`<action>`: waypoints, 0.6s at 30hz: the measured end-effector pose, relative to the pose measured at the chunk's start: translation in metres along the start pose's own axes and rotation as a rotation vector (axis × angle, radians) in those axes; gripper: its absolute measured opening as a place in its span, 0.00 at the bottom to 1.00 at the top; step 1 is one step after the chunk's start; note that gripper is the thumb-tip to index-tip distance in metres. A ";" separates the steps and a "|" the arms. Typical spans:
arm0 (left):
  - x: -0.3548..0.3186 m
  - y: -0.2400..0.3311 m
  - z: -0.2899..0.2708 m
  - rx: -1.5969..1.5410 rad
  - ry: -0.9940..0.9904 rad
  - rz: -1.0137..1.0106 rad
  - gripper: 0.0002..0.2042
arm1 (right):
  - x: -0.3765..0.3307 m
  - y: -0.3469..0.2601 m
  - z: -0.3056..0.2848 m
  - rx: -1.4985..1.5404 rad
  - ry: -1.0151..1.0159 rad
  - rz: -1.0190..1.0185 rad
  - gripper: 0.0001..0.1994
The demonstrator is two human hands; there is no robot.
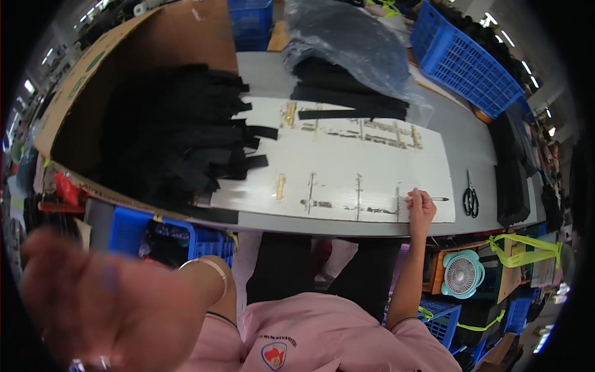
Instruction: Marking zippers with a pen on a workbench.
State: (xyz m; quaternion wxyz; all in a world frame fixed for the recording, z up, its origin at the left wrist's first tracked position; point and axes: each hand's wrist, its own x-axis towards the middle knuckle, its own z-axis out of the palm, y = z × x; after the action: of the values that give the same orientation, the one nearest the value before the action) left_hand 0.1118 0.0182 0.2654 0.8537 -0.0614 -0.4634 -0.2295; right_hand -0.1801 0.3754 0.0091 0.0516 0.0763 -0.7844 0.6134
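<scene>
My right hand (421,201) rests at the near right part of a white board (384,167) with handwritten marks and upright lines. Its fingers are closed around a slim pen (439,199), which sticks out to the right. Close to the camera at the lower left, my left hand (111,304) is raised and badly blurred, so its fingers cannot be read. Black fabric strips (180,124) fill an open cardboard box (80,77) on the left, some spilling onto the board. More black strips (347,93) lie at the board's far edge, partly under clear plastic (353,37).
Black scissors (470,197) lie on the grey table (477,155) right of the board, near stacked black material (513,192). A blue crate (465,59) stands at the far right. Below the table are a blue basket (211,243) and a teal fan (462,274).
</scene>
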 end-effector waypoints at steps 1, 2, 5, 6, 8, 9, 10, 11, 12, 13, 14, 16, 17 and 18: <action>-0.027 -0.010 -0.015 -0.286 -0.296 -0.267 0.21 | 0.001 0.001 -0.003 -0.018 0.025 -0.027 0.13; -0.063 -0.022 -0.013 0.022 -0.430 -0.306 0.17 | -0.002 -0.002 -0.006 -0.027 0.014 0.000 0.13; -0.132 -0.047 -0.024 0.364 -0.850 -0.659 0.08 | -0.003 -0.008 -0.008 -0.057 0.057 -0.005 0.13; -0.156 -0.064 -0.041 0.392 -0.941 -0.635 0.06 | -0.001 -0.008 -0.006 -0.050 0.048 -0.016 0.13; -0.194 -0.088 -0.065 0.439 -1.072 -0.614 0.08 | 0.000 0.000 -0.005 -0.040 0.046 0.009 0.13; -0.201 -0.095 -0.073 0.483 -1.175 -0.483 0.10 | -0.001 0.000 -0.004 -0.050 0.045 -0.019 0.13; -0.209 -0.101 -0.078 0.522 -1.275 -0.347 0.12 | -0.001 0.001 -0.003 -0.060 0.046 -0.046 0.14; -0.216 -0.104 -0.078 0.560 -1.310 -0.290 0.16 | -0.001 0.001 -0.003 -0.047 0.045 -0.053 0.14; -0.221 -0.108 -0.078 0.552 -1.323 -0.292 0.16 | -0.002 0.000 -0.004 -0.049 0.051 -0.040 0.14; -0.226 -0.113 -0.078 0.624 -1.336 -0.269 0.17 | -0.003 -0.002 -0.004 -0.053 0.049 -0.029 0.14; -0.230 -0.119 -0.076 0.694 -1.347 -0.244 0.18 | -0.004 -0.004 -0.004 -0.056 0.049 -0.019 0.14; -0.236 -0.128 -0.075 0.699 -1.322 -0.231 0.16 | -0.005 -0.004 -0.005 -0.044 0.053 -0.001 0.13; -0.239 -0.130 -0.074 0.733 -1.314 -0.228 0.14 | -0.006 -0.005 -0.005 -0.029 0.045 0.013 0.12; -0.240 -0.132 -0.072 0.773 -1.304 -0.222 0.11 | -0.006 -0.005 -0.005 -0.009 0.035 0.025 0.10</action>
State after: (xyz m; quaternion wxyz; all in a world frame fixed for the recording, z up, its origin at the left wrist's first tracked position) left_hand -0.0043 -0.0409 0.0137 0.3404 0.1653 -0.9241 -0.0528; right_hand -0.1736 0.3791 0.0145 0.0580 0.0558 -0.7870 0.6117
